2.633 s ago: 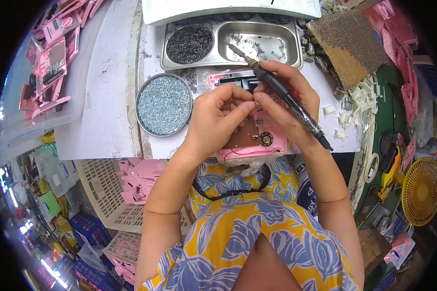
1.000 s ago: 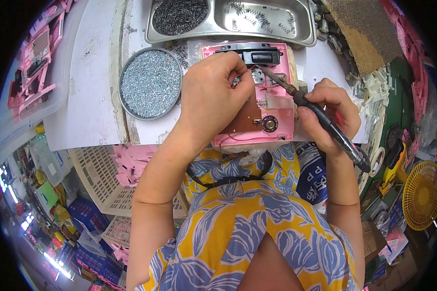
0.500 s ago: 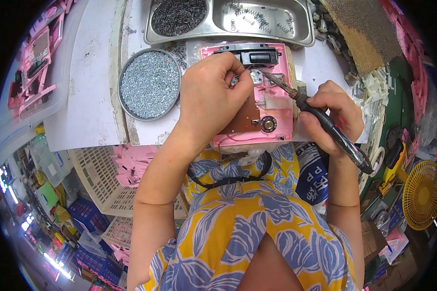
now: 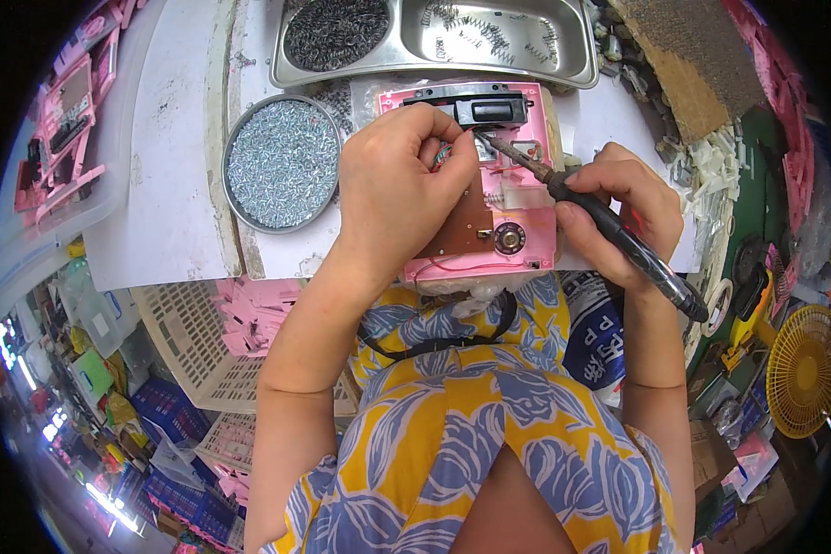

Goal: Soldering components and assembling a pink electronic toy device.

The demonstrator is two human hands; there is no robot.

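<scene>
A pink plastic housing (image 4: 526,231) with a brown circuit board and a black part at its top lies on the white table edge in front of me. My left hand (image 4: 402,189) presses down on the board, its fingertips pinching thin wires near the middle. My right hand (image 4: 623,217) grips a black soldering iron (image 4: 609,226) like a pen. The iron's metal tip points up and left, touching the spot right beside my left fingertips.
A round tin of small silver screws (image 4: 282,162) sits left of the housing. A two-compartment steel tray (image 4: 517,60) with springs lies behind it. Pink housings (image 4: 60,120) fill a clear bin at far left. White baskets (image 4: 194,346) stand below the table; a yellow fan (image 4: 803,369) at right.
Since 2.6 s ago the iron came down from above the housing onto its inside. Over the last second both hands hold nearly still, the tip staying at the wires.
</scene>
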